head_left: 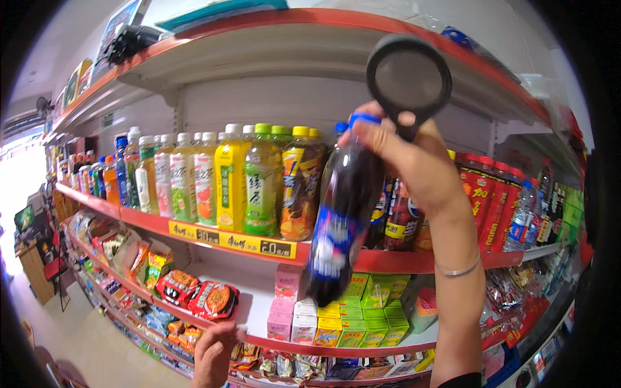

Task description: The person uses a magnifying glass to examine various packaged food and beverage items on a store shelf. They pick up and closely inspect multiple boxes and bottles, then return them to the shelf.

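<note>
My right hand (pixel 405 153) is raised before the shelves and grips a plastic bottle of dark cola (pixel 335 218) by its blue cap and neck. The bottle hangs tilted, its blue label towards me, in front of the drinks shelf's red edge. Held in that same hand is a black magnifying glass (pixel 409 80), lens up, above the bottle. My left hand (pixel 212 351) is low, near the red edge of the shelf below, fingers loosely bent, with nothing seen in it. Red packs of instant noodles (pixel 213 299) lie just above it.
A row of tea and juice bottles (pixel 262 184) stands left of the cola; red bottles (pixel 490 203) stand to its right. Small drink cartons (pixel 351 327) are stacked on the lower shelf. Yellow price tags (pixel 233 239) run along the shelf edge. A desk (pixel 34 271) stands far left.
</note>
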Demonstrator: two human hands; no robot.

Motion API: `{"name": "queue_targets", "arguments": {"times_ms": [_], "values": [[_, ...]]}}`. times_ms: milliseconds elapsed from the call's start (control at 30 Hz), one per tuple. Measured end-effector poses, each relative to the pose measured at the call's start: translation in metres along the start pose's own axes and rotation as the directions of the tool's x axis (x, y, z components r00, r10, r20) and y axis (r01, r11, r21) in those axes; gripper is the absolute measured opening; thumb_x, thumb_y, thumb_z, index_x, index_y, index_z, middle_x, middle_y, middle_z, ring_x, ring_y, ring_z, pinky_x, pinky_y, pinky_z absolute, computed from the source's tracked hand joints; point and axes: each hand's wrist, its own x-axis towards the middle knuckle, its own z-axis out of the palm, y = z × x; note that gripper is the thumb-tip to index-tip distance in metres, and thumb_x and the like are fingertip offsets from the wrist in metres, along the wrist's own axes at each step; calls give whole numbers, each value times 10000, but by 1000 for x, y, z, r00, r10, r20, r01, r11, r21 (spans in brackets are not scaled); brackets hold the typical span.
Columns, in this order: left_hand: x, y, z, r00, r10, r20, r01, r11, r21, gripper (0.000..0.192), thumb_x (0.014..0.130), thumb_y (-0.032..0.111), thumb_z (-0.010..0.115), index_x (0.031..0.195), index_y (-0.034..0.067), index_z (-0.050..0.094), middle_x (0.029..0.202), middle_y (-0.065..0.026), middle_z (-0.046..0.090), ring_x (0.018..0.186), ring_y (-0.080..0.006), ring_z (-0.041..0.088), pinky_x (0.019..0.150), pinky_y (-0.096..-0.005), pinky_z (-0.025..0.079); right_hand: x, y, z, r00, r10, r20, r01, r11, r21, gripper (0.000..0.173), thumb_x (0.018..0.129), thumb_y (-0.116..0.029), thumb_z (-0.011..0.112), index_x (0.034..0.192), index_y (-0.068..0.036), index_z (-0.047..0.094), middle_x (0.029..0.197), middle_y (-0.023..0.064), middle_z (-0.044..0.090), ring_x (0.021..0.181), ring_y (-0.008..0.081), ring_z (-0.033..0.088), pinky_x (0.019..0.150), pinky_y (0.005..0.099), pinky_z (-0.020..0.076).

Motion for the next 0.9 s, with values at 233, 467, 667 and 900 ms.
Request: {"name": "queue_targets", "arguments": {"times_ms": [233,467,667,900], "values": [[24,20,52,896,-345,280,231,900,370,1052,743,592,789,1475,-19,344,1353,-182,532,1286,-302,512,1102,-436,372,-105,48,104,895,143,422,-288,908,305,356,911,-219,713,1150,4,574,1033,137,685,969,191,657,878,334,529],[-15,-3,45,914,-384,131,385,923,18,884,651,417,881,1310,30,436,1059,-118,625,912,-239,651,788,-361,540,-148,93,156,791,227,569,-589,535,606,558,912,-289,715,1319,27,501,1192,205,646,1086,221,642,926,327,533],[-24,6,29,984,-149,-94,175,877,448,853,723,147,870,1405,8,377,1211,-90,592,1090,-155,599,974,-332,478,-165,110,189,785,282,552,-613,486,624,516,918,-214,704,1328,28,506,1249,203,626,1176,254,611,1010,381,509],[-25,20,7,984,33,-178,101,715,691,770,749,116,857,1360,-2,403,1200,-98,573,1079,-147,588,948,-315,484,-152,112,223,766,220,604,-632,434,643,488,901,-147,703,1321,16,515,1284,187,613,1203,251,594,1052,397,474]]}}
